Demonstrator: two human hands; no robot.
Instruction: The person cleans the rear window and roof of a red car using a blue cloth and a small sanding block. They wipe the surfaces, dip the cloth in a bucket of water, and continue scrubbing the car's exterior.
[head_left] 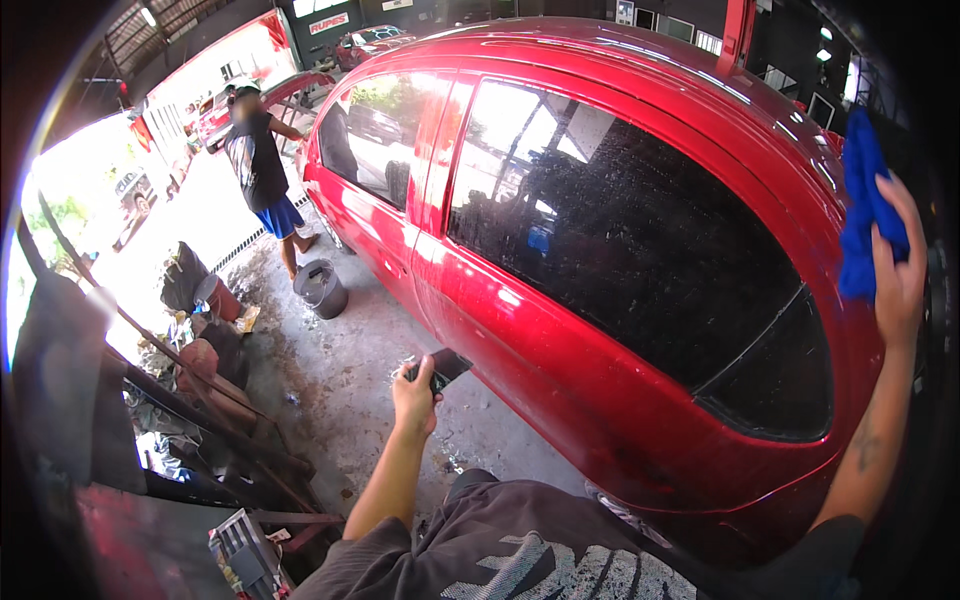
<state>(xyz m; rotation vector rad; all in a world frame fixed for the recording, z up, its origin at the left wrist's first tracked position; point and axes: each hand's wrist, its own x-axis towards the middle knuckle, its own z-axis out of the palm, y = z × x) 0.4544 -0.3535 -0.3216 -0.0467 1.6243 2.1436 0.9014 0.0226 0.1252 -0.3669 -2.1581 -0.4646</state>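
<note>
A red car [380, 245] with dark windows fills the middle and right. My right hand [900, 275], raised at the far right, is closed on a bunched blue cloth [868, 210] beside the car's rear roof pillar; whether the cloth touches the paint I cannot tell. Lower down, my left hand [414, 398] grips a small dark tool with a flat rectangular end [453, 370]. Its exact kind is unclear. That hand is in front of me, close to the lower side of the car. Droplets or specks dot the dark rear side window [620, 230].
Another person [262, 165] stands by the car's front, one arm reaching to it. Near their feet is a dark bucket [321, 288] on the grey floor [330, 400]. A reddish bucket [218, 297] and assorted clutter line the left. A red post [737, 35] rises behind the car.
</note>
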